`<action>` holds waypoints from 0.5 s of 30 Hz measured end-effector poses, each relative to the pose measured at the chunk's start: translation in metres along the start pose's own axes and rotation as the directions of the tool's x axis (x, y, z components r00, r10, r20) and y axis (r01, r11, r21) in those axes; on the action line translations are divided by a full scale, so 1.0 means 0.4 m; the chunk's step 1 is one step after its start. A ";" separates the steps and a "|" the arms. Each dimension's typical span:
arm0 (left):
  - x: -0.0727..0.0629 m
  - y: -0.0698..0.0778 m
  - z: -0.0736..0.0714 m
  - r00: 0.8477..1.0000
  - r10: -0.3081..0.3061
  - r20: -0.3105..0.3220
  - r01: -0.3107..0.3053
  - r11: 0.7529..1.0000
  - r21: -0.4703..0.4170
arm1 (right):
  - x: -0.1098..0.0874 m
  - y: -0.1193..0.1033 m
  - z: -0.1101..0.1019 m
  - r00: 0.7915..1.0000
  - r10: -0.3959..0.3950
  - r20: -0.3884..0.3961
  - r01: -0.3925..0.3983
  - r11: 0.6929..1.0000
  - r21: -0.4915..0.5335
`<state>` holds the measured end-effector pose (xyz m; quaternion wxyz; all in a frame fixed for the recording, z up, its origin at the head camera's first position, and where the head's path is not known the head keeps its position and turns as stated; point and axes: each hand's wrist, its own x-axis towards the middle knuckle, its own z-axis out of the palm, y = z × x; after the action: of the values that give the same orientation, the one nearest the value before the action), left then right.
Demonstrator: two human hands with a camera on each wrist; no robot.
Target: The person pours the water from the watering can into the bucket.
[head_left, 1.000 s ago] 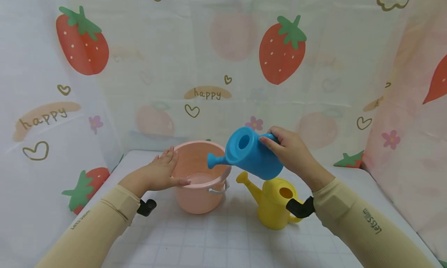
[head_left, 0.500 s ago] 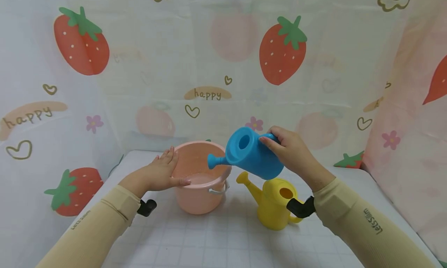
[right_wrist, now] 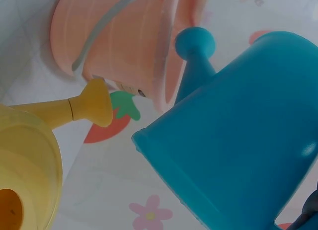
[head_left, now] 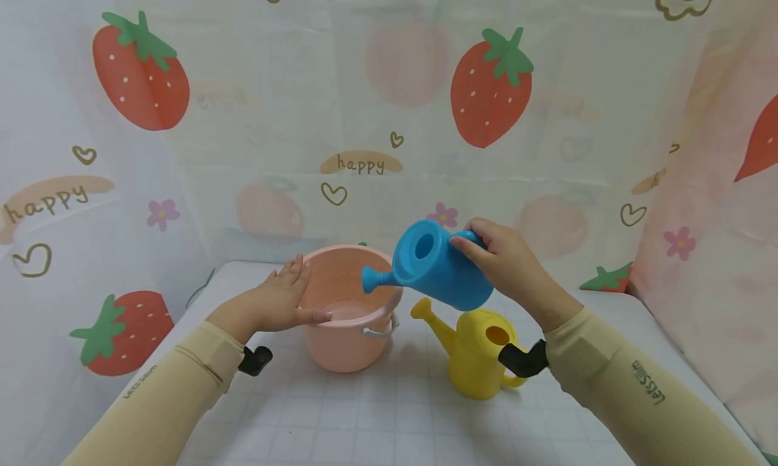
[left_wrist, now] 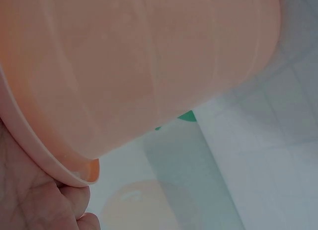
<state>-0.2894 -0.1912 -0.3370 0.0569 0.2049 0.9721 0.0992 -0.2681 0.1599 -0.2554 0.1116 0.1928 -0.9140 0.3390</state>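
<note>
My right hand [head_left: 507,260] grips the handle of a blue watering can [head_left: 444,270]. The can hangs in the air, tilted to the left, with its spout over the rim of a pink bucket [head_left: 346,354]. Whether water leaves the spout I cannot tell. My left hand [head_left: 273,297] rests on the bucket's left rim, thumb along the front edge and fingers extended toward the back. In the left wrist view its palm [left_wrist: 25,185] lies against the rim. Upright on the table, below the blue can, stands a yellow watering can [head_left: 477,361], its spout toward the bucket.
The bucket's pale handle [head_left: 379,332] hangs down its right side. A white table [head_left: 340,419] with faint grid lines bears the bucket and yellow can. Cloth [head_left: 304,115] printed with strawberries hangs behind and at both sides. Each wrist carries a black mount [head_left: 524,360].
Both hands, the blue watering can and the bucket stay almost in place. The printed cloth at the left has shifted leftward.
</note>
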 end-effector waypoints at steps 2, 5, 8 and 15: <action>0.001 -0.002 0.001 1.000 -0.005 0.001 0.005 1.000 0.007 | -0.001 0.000 0.000 1.000 -0.004 -0.001 0.004 1.000 -0.004; 0.006 -0.009 0.005 1.000 -0.013 0.000 0.013 1.000 0.020 | -0.001 0.000 0.001 1.000 -0.009 -0.002 0.009 1.000 -0.006; 0.009 -0.015 0.009 1.000 -0.017 -0.002 0.017 1.000 0.024 | -0.001 -0.001 0.001 1.000 -0.010 -0.002 0.010 1.000 -0.009; 0.003 -0.005 0.003 1.000 -0.006 0.000 0.006 1.000 0.015 | 0.000 -0.007 0.000 1.000 0.000 0.003 0.000 1.000 -0.009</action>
<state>-0.2910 -0.1924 -0.3385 0.0554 0.2026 0.9734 0.0918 -0.2671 0.1579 -0.2540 0.1111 0.1928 -0.9158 0.3344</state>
